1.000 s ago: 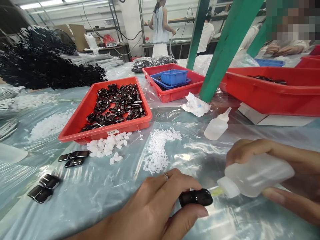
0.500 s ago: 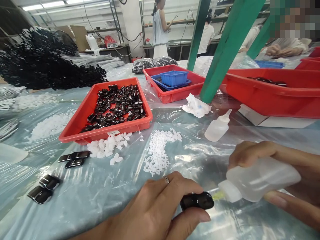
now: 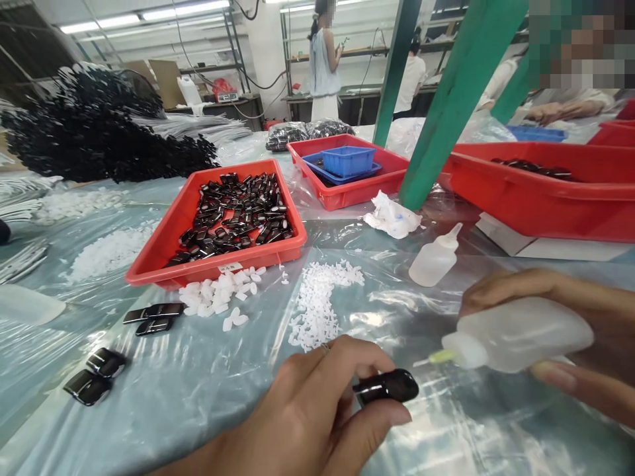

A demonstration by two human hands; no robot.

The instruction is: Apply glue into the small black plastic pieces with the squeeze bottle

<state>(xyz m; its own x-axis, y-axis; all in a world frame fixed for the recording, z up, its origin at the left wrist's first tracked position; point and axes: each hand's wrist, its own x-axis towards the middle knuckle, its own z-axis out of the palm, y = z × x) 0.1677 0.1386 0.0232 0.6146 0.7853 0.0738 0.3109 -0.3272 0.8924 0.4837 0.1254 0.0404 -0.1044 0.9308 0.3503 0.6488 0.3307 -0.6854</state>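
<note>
Left hand [image 3: 317, 393] is pinching a black piece [image 3: 387, 389]; right hand [image 3: 608, 337], at two o'clock from it, is gripping a bottle [image 3: 526, 334], nozzle [image 3: 441, 357] standing just clear. Completion of this piece is not showing; loose pieces [image 3: 88, 387] at nine o'clock are seemingly awaiting work.

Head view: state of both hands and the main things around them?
Left hand, closed around black part
Black part, held between thumb and fingers
Right hand, gripping held bottle
Held bottle, tipped, nozzle apparently just off the black part
Spare bottle, unheld, spout up
Left red tray, part-filled with black pieces
Small white pieces, loosely heaped
White wad, crumpled
</note>
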